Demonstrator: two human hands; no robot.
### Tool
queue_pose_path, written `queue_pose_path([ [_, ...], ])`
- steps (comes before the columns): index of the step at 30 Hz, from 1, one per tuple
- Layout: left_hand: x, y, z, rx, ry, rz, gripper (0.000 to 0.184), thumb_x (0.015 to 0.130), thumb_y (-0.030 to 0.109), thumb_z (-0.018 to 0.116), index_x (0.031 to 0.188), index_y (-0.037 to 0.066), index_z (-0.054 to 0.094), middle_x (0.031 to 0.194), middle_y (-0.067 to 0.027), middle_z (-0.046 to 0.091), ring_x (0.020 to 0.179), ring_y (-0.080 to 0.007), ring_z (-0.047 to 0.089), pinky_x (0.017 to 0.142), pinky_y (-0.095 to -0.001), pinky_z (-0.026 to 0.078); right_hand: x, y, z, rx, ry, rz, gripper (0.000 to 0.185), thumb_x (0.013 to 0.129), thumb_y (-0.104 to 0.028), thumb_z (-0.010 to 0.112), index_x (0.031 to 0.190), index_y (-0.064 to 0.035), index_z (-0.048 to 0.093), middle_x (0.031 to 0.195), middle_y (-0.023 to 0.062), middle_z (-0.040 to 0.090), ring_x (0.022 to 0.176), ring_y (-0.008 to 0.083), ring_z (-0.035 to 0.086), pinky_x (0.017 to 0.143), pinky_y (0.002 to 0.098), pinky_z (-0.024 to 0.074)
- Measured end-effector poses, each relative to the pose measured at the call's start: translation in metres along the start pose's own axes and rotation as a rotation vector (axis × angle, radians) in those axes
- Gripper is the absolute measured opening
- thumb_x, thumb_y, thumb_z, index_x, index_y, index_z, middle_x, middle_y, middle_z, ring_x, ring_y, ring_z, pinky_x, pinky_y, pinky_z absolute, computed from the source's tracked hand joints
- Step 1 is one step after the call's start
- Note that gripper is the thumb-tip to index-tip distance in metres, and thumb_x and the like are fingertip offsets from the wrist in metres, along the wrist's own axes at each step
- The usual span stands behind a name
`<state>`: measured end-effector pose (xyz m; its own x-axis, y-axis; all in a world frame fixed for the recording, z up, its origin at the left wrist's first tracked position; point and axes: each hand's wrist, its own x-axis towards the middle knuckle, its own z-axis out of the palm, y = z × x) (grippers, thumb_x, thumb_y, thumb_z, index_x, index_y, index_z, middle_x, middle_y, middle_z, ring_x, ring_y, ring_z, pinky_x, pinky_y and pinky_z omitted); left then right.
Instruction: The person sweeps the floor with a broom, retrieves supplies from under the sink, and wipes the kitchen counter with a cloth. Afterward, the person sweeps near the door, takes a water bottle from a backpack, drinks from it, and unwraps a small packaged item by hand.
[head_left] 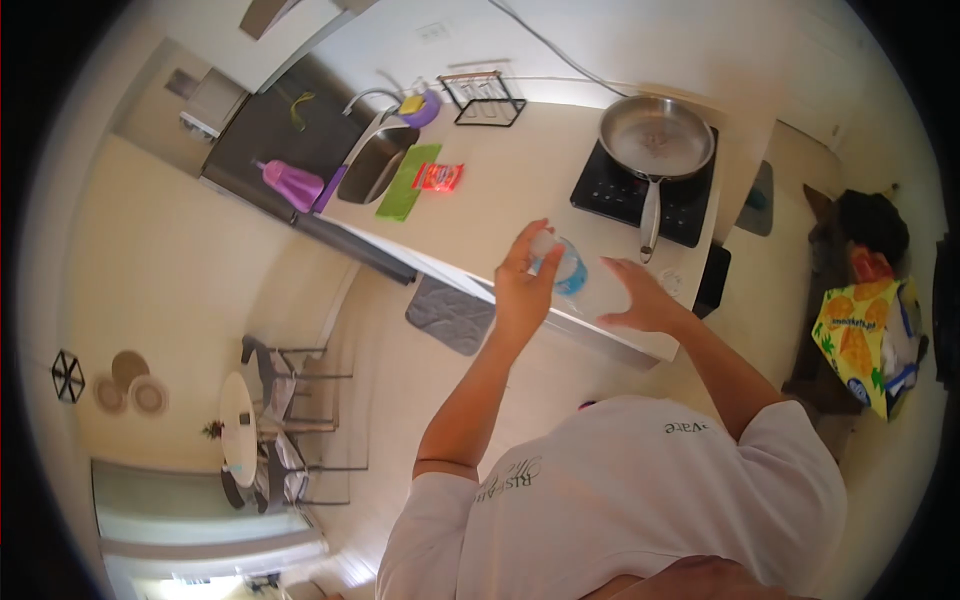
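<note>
My left hand (526,285) is closed around a small clear container with a blue band (571,277), over the front part of the counter. A whitish round part shows between its thumb and fingers; whether that is a lid, I cannot tell. To the right, my right hand (642,298) is open, thumb and fingers apart, holding nothing. A gap separates it from the container. Beyond the right hand, a steel frying pan (657,140) rests on a black induction cooktop (610,190), its handle pointing toward me.
On the counter (520,170) lie a red packet (440,177) and a green cloth (408,185), beside the sink (378,165). A black wire rack (485,100) stands at the back. A yellow bag (862,335) is at the far right. A grey mat (450,315) lies on the floor.
</note>
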<state>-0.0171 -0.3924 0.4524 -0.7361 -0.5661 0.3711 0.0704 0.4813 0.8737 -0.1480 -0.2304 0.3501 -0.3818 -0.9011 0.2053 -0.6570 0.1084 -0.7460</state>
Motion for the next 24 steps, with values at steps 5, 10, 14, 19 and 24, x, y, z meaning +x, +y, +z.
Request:
queue_pose_path([
  [5, 0.036, -0.041, -0.004, 0.104, -0.071, 0.085, 0.034, 0.088, 0.011, 0.064, 0.12, 0.002, 0.055, 0.109, -0.0143, 0.064, 0.098, -0.0189, 0.062, 0.085, -0.0277, 0.047, -0.044, 0.054, 0.014, -0.603, 0.077, 0.484, 0.064, 0.079, -0.021, 0.066, 0.138, -0.0162, 0.039, 0.136, 0.0239, 0.038, 0.12, 0.043, 0.04, 0.1, 0.0465, 0.0364],
  [10, 0.054, -0.087, -0.002, 0.078, -0.096, 0.12, 0.036, 0.086, 0.013, 0.065, 0.118, 0.0, 0.055, 0.109, -0.0167, 0.065, 0.1, -0.024, 0.063, 0.087, -0.0293, 0.047, -0.044, 0.052, 0.031, -0.541, 0.283, 0.574, 0.052, 0.074, -0.013, 0.069, 0.123, -0.0141, 0.051, 0.126, 0.0213, 0.046, 0.108, 0.0379, 0.048, 0.091, 0.0445, 0.044],
  [14, 0.065, -0.112, 0.0, 0.057, -0.075, 0.173, 0.036, 0.087, 0.015, 0.064, 0.118, 0.001, 0.055, 0.112, -0.0162, 0.063, 0.102, -0.0272, 0.062, 0.088, -0.0316, 0.046, -0.038, 0.039, 0.033, -0.458, 0.407, 0.675, 0.044, 0.069, -0.012, 0.073, 0.11, -0.0131, 0.057, 0.115, 0.0166, 0.054, 0.102, 0.0351, 0.052, 0.088, 0.0428, 0.0451],
  [19, 0.07, -0.107, -0.001, 0.145, -0.009, 0.301, 0.04, 0.084, 0.015, 0.068, 0.12, 0.001, 0.054, 0.12, -0.0198, 0.056, 0.113, -0.0288, 0.053, 0.093, -0.036, 0.043, -0.054, 0.04, 0.044, -0.377, 0.597, 0.605, 0.049, 0.068, -0.014, 0.075, 0.113, -0.011, 0.057, 0.108, 0.0146, 0.057, 0.1, 0.0322, 0.055, 0.087, 0.0409, 0.0462],
  [24, 0.0, -0.078, -0.003, 0.098, -0.178, 0.669, 0.043, 0.083, 0.01, 0.067, 0.123, 0.005, 0.053, 0.114, -0.0154, 0.057, 0.104, -0.0266, 0.055, 0.087, -0.0361, 0.044, -0.068, -0.011, 0.034, -0.15, 0.821, 0.582, 0.057, 0.069, -0.014, 0.076, 0.12, -0.0044, 0.052, 0.114, 0.0142, 0.054, 0.1, 0.0276, 0.058, 0.082, 0.0347, 0.0502],
])
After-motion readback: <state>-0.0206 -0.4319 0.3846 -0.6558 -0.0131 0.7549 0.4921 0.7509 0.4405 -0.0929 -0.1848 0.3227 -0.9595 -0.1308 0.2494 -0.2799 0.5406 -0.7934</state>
